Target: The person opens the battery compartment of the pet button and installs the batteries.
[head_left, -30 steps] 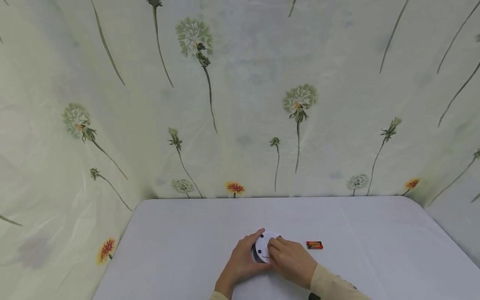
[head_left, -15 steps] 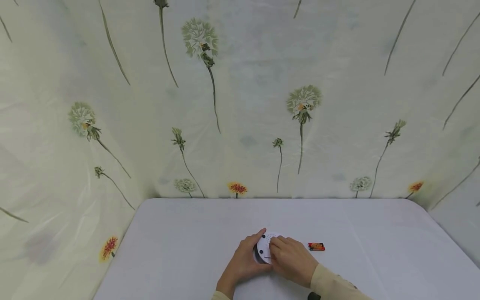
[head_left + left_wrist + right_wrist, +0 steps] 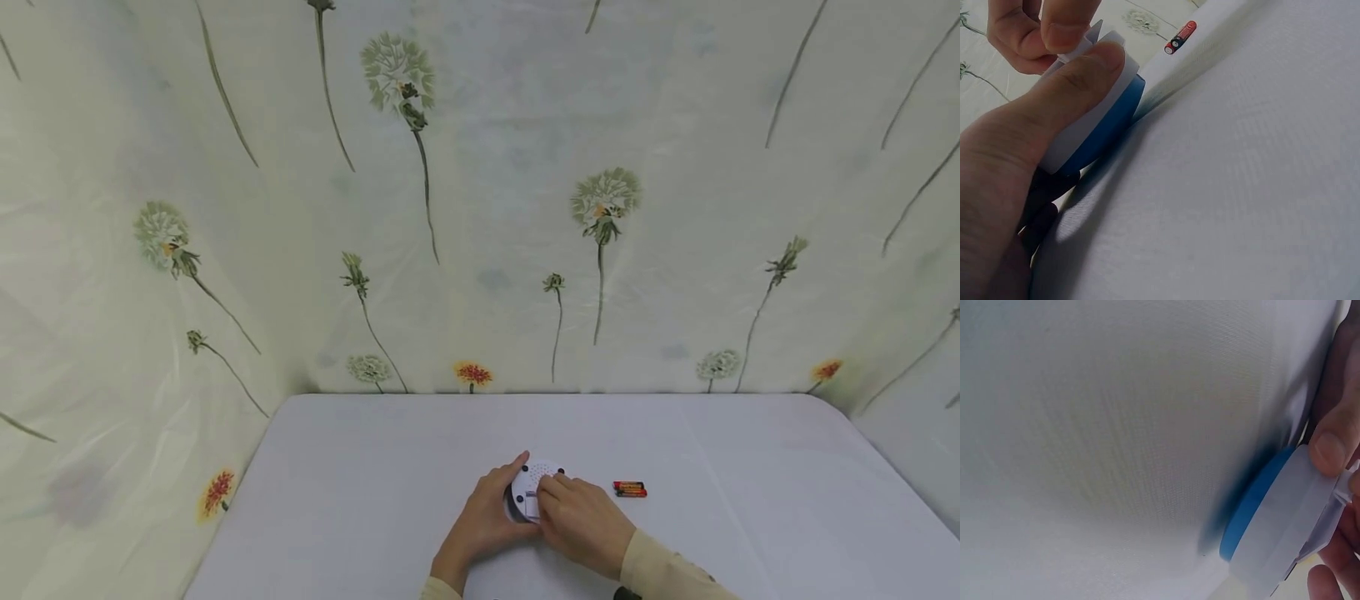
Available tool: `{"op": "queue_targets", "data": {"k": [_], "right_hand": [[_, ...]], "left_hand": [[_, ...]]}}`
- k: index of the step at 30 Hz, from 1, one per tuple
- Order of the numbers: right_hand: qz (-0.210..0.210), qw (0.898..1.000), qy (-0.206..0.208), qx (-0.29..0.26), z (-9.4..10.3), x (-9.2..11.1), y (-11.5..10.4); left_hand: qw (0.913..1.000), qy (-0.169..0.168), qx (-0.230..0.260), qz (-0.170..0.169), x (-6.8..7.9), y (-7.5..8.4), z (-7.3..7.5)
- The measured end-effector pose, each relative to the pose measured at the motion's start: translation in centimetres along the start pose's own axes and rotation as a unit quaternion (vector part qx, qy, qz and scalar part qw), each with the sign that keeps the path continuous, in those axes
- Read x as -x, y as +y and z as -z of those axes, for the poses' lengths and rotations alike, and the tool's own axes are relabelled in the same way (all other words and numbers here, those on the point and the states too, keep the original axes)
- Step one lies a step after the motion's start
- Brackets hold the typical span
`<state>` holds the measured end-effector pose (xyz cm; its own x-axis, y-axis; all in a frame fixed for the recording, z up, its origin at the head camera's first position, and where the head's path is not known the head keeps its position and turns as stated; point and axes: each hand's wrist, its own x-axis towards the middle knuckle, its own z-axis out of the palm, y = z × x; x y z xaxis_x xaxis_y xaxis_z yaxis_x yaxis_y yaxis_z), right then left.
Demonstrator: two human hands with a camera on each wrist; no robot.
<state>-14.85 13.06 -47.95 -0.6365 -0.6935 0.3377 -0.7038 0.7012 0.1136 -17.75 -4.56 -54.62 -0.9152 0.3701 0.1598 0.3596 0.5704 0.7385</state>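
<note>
A round white device (image 3: 527, 478) with a blue underside, small holes and black feet lies face down on the table. My left hand (image 3: 486, 512) grips it by the sides, thumb at the near edge and fingers round the far left. My right hand (image 3: 587, 518) is over its right part, thumb and fingertips pinching the battery cover (image 3: 1324, 531). In the right wrist view this cover stands tilted up from the white face. From the left wrist, the device's blue part (image 3: 1107, 122) shows below my left thumb. The right fingers hide part of the battery compartment.
Two red and black batteries (image 3: 629, 489) lie side by side to the right of my right hand. The table (image 3: 360, 475) has a white cloth, and a flower-print curtain (image 3: 480, 208) hangs behind its far edge.
The battery cover has come up from the device's face under my right fingers, and a piece of the compartment shows. My left hand keeps its grip; the batteries have not moved.
</note>
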Motion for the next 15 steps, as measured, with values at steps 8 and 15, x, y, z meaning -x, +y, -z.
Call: {"op": "queue_targets", "data": {"k": [8,15], "right_hand": [[-0.012,1.000,-0.011,0.008,0.4,0.6,0.1],[-0.004,1.000,-0.006,0.004,0.7,1.3,0.4]], "left_hand": [[1.0000,-0.003,0.006,-0.005,0.0,0.0,-0.1],[0.9997,-0.005,0.020,0.008,0.0,0.0,-0.1]]}}
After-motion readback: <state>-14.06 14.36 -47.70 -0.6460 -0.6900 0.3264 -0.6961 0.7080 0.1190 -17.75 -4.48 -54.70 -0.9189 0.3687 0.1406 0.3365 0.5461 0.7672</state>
